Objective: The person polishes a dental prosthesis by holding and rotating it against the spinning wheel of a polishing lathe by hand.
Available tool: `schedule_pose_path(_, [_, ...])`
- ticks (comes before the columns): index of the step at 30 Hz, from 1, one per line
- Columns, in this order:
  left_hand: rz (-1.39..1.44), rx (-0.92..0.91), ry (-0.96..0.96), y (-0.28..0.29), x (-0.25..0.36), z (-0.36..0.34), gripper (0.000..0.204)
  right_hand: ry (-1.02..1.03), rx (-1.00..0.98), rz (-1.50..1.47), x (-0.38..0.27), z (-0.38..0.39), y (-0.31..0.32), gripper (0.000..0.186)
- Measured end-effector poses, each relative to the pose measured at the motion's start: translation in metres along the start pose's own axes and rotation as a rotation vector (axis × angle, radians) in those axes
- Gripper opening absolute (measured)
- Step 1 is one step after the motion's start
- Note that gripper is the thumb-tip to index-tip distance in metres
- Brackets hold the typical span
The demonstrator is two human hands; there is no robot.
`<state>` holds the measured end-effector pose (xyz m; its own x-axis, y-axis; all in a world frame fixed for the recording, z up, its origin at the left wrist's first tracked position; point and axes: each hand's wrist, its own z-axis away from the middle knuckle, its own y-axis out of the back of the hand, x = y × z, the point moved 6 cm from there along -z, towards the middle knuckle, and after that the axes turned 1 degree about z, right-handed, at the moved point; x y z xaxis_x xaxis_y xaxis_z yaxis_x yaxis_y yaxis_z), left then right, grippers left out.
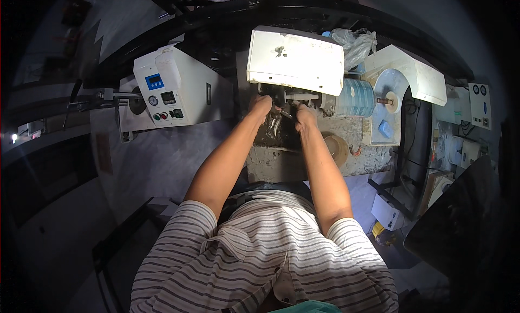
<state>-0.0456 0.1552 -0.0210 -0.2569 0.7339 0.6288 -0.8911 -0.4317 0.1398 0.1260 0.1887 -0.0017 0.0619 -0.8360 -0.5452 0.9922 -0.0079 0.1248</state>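
Observation:
Both my hands reach to a wet, dark, muddy work area (276,134) beneath a raised white housing (295,55) with a horizontal pale shaft (300,96). My left hand (261,106) is closed at the left end of this area, on something I cannot make out. My right hand (305,115) is closed at a dark, elongated piece (288,111) below the shaft; what exactly it is, I cannot tell. A clear blue-tinted plastic jug (352,98) lies just right of the shaft.
A white control box (168,80) stands left, and a white housing (409,77) with a small wheel (394,102) and blue block (385,128) stands right. A round tan bowl (337,150) sits by my right forearm. A crumpled plastic bag (355,44) is at the back.

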Motion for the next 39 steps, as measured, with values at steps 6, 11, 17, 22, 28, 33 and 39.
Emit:
schedule_pose_path(6, [0.013, 0.049, -0.096, -0.007, 0.015, 0.016, 0.030, 0.028, -0.035, -0.046, 0.017, -0.037, 0.006, 0.025])
schedule_pose_path(11, [-0.002, 0.065, -0.023, -0.019, 0.024, 0.039, 0.036, 0.005, 0.005, -0.059, 0.023, -0.055, 0.022, 0.016])
schedule_pose_path(17, [0.039, 0.068, 0.015, 0.009, -0.016, -0.020, 0.031, 0.059, -0.009, -0.051, 0.010, -0.022, -0.012, 0.026])
schedule_pose_path(22, [-0.031, 0.003, 0.049, -0.009, 0.005, 0.010, 0.029, 0.048, -0.008, -0.045, 0.009, -0.023, 0.007, 0.025])
schedule_pose_path(28, [-0.018, 0.091, 0.078, -0.018, 0.021, 0.039, 0.030, 0.043, -0.068, -0.098, 0.028, -0.063, 0.015, 0.026])
schedule_pose_path(33, [0.011, 0.055, -0.070, 0.012, 0.007, 0.001, 0.033, 0.010, -0.036, 0.079, 0.012, -0.027, -0.009, 0.024])
schedule_pose_path(39, [0.093, -0.082, -0.093, -0.019, 0.014, 0.017, 0.032, 0.168, 0.011, -0.187, 0.025, -0.061, 0.009, 0.024])
